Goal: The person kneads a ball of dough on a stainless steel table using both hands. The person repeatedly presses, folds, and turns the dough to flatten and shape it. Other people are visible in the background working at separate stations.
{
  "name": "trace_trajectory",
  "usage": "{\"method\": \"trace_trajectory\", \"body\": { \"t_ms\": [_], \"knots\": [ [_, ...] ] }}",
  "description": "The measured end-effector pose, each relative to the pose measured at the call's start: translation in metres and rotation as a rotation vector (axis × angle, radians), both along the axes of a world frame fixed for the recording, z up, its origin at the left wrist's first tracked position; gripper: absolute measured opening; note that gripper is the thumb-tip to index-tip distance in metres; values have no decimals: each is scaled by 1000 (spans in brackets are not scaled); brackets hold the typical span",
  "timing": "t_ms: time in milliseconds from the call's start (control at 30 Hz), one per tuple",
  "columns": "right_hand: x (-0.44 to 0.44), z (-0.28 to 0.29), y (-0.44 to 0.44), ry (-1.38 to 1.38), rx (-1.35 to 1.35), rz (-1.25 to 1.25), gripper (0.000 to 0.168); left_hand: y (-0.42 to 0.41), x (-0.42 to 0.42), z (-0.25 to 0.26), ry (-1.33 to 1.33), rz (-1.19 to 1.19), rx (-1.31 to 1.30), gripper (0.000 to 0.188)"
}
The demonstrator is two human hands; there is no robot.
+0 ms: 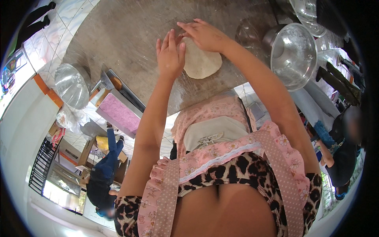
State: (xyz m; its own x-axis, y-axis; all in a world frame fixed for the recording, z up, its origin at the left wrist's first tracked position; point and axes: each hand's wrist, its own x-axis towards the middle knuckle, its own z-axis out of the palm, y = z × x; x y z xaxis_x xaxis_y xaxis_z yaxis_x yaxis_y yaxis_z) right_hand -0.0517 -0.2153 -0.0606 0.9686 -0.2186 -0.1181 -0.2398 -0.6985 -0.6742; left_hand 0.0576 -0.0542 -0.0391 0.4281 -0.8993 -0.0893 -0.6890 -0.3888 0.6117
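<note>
A flat, pale disc of dough (204,63) lies on a worn metal work table (118,38). My left hand (171,56) is at the dough's left edge, its fingers stretched out and its thumb along the rim. My right hand (207,36) reaches over the far edge of the dough, palm down with fingers extended. The fingertips of both hands nearly meet at the far left of the disc. That part of the dough's rim is hidden under them. Neither hand appears to grasp anything.
A large metal bowl (294,57) stands at the table's right edge, and another shiny bowl (72,86) sits at the left. Near my left forearm are a bench scraper (106,80) and a long tray of pink material (120,114). People stand on both sides.
</note>
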Motion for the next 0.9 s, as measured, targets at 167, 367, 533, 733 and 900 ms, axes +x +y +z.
{"method": "trace_trajectory", "body": {
  "t_ms": [167, 367, 533, 733, 900],
  "knots": [
    [-1, -6, -9, 12, -18, 8, 58, 8, 21, -8, 101, 59, -16, 57],
    [3, 14, -22, -68, 162, -19, 62, 21, 29, 0, 185, 124, -91, 58],
    [-3, 6, -22, 47, 57, -65, 57, 30, 28, -7, 96, 93, -16, 55],
    [10, 4, -12, 39, 106, 19, 57, 22, 29, -3, 116, 30, -39, 58],
    [8, -6, -14, 12, 120, 39, 67, 20, 30, -9, 239, 49, -73, 61]
  ]
}}
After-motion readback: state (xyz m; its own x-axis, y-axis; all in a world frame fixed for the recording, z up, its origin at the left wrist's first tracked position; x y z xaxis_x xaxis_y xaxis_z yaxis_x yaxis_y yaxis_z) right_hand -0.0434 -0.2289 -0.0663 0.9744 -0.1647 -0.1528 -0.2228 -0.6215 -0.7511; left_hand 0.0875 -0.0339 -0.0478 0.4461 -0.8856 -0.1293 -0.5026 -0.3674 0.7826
